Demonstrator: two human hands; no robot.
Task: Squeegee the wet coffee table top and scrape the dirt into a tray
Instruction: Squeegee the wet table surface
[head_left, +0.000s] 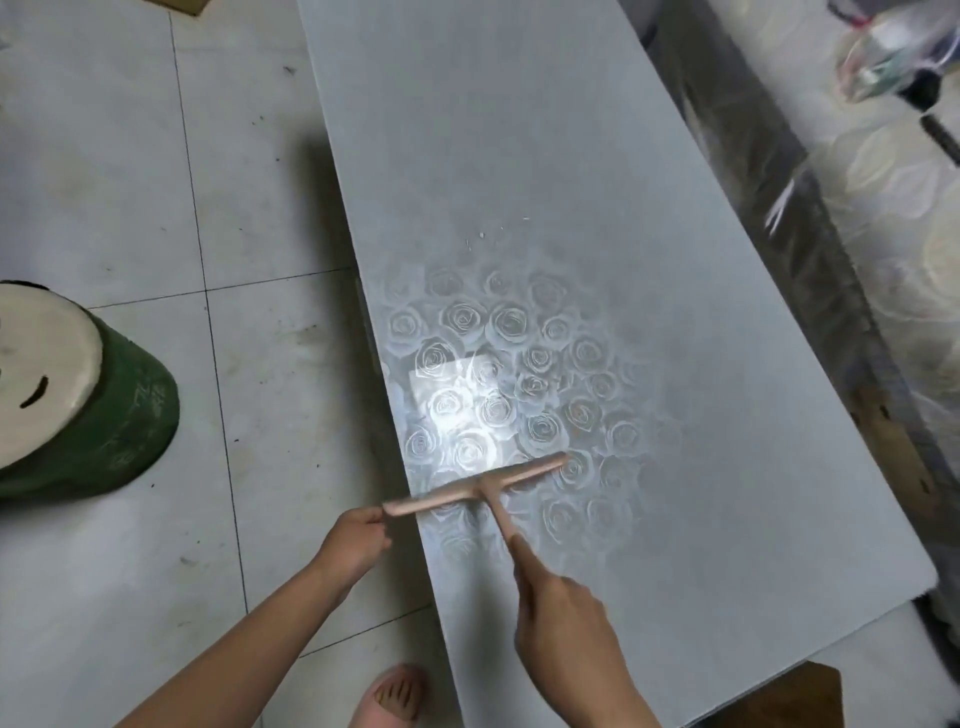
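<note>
squeegee (483, 486): pale pink, T-shaped. It lies on the near left part of the desk (519, 130). The blade sits slantwise, with its left end jutting past the desk's left edge and its right end over the rose pattern (519, 364). The handle runs back toward the person.
green stool (104, 415): far left on the floor (130, 156), well apart from the desk. Green sides, cream top with dark slots; whether it is a stool or an upturned tub, cannot tell.
floor: pale tiles with dark grout lines, scattered dark specks and smudges.
left hand (356, 535): off the desk's left edge. Its grip is a narrow pinch on the blade's overhanging left tip, thumb and fingertips closed on it.
foot (397, 693): bottom edge, in a pink slipper, just beside the desk's left edge.
right hand (561, 618): over the near desk. Its grip holds the handle's end, index finger stretched straight along the handle, other fingers curled under.
desk: long grey top running away from the person. A cluster of pale roses shows in the near middle, with a bright square glare (452, 405) on its left part.
white crumbs (483, 234): a few flecks on the desk just beyond the roses, apart from the blade.
plastic bag (893, 52): top right, clear, blurred, contents unreadable. It lies on a patterned covering (909, 208) to the right of the desk.
</note>
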